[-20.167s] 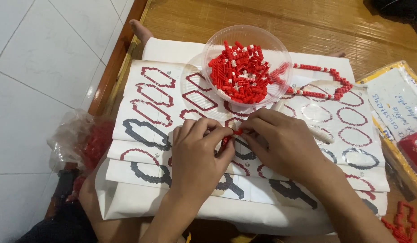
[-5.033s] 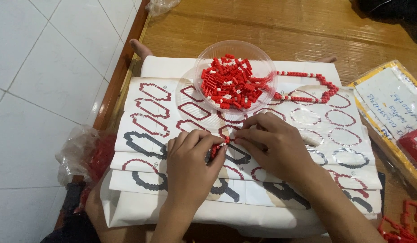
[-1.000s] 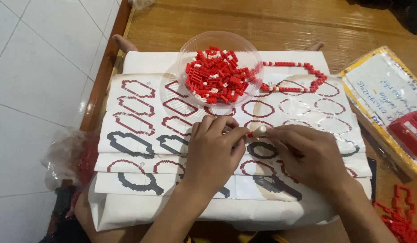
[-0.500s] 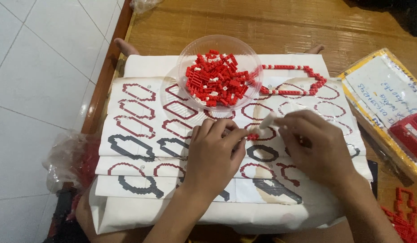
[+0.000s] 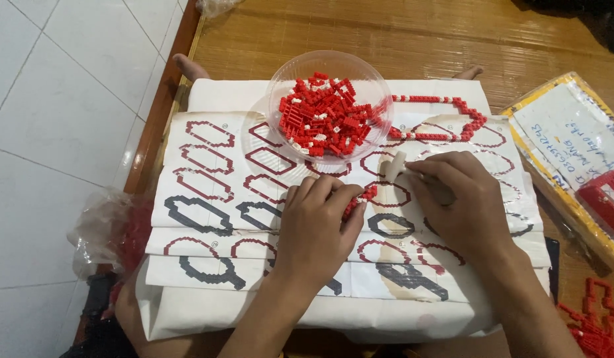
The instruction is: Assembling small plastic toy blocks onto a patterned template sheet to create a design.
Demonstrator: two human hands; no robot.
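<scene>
My left hand (image 5: pixel 317 229) rests on a white pattern sheet (image 5: pixel 207 172) printed with red and black outlines, its fingers pinched on a short strip of red bricks (image 5: pixel 358 199). Just to the right, my right hand (image 5: pixel 462 202) holds a small white tool (image 5: pixel 393 166) between thumb and fingers, its tip pointing up and left, a little apart from the strip. A clear plastic bowl (image 5: pixel 280 83) with several red and white bricks stands just beyond both hands. A finished red and white brick loop (image 5: pixel 446 119) lies on the sheet right of the bowl.
A yellow-edged packet with a paper label (image 5: pixel 562 142) and a red brick piece (image 5: pixel 605 199) lie at the right. More red brick pieces (image 5: pixel 592 325) sit at the lower right. A plastic bag of red bricks (image 5: pixel 111 229) lies on the white tiled floor (image 5: pixel 48 119) at left. Woven mat (image 5: pixel 386 33) behind.
My right hand has pulled away to the right from the left hand and lifted the white tool. My left hand keeps the red strip in place.
</scene>
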